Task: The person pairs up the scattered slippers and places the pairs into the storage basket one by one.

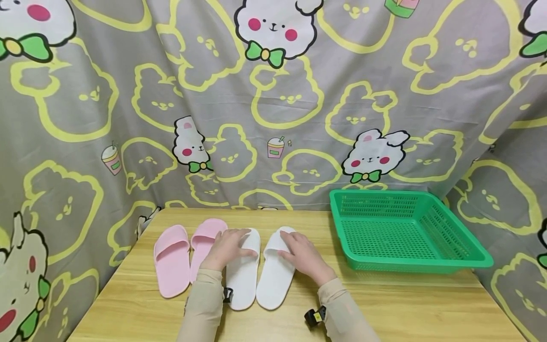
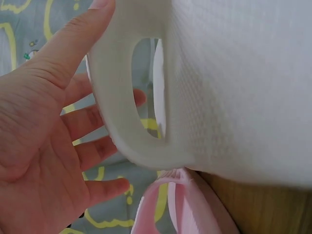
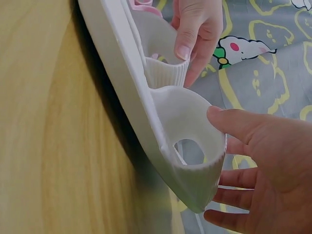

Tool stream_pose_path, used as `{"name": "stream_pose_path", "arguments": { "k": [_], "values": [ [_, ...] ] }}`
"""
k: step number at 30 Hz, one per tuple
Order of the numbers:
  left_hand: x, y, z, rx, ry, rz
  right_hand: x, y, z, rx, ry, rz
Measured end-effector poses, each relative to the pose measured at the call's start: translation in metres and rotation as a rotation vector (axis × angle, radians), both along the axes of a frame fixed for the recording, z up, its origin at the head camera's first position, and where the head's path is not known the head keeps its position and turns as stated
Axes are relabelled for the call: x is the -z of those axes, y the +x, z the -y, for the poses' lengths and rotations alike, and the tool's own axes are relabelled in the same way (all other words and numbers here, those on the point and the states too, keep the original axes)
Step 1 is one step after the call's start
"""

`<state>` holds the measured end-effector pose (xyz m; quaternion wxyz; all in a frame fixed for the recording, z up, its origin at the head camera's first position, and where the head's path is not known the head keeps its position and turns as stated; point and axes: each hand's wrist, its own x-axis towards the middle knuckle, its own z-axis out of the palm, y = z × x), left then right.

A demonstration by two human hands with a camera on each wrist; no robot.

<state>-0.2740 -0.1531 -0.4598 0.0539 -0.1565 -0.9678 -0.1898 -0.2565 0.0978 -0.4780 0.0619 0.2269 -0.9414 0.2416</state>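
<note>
Two white slippers lie side by side, soles down, toes pointing away: the left one [image 1: 241, 289] and the right one [image 1: 273, 287]. My left hand [image 1: 224, 249] is at the strap of the left slipper, its thumb on the strap's edge and the other fingers spread past the toe. Over the strap of the other slipper is my right hand [image 1: 305, 254]. In the right wrist view its thumb touches the strap [image 3: 190, 114], while the fairly straight fingers reach around the toe end. Just left of my left hand is a pair of pink slippers [image 1: 171, 278], partly covered by that hand and forearm.
A green plastic basket [image 1: 419, 267] with slotted sides stands at the table's back right. Everything rests on a wooden table [image 1: 128, 311]. Behind and at both sides hangs a grey curtain [image 1: 265, 175] with cartoon prints.
</note>
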Motion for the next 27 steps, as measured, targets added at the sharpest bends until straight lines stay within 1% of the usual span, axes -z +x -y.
{"name": "stream_pose_path", "arguments": {
  "k": [6,17,21,27],
  "values": [
    [-0.002,0.000,0.004,-0.017,0.017,-0.021,-0.004,0.000,-0.002,-0.005,-0.007,-0.027],
    [-0.009,0.004,0.010,-0.043,0.033,-0.053,-0.012,0.000,-0.005,0.013,-0.087,-0.051],
    [-0.011,0.003,0.013,-0.048,0.031,-0.065,-0.014,0.000,-0.005,0.042,-0.078,-0.053],
    [-0.016,0.004,0.017,-0.051,0.050,-0.060,-0.017,0.001,-0.007,0.083,-0.075,-0.057]
  ]
}}
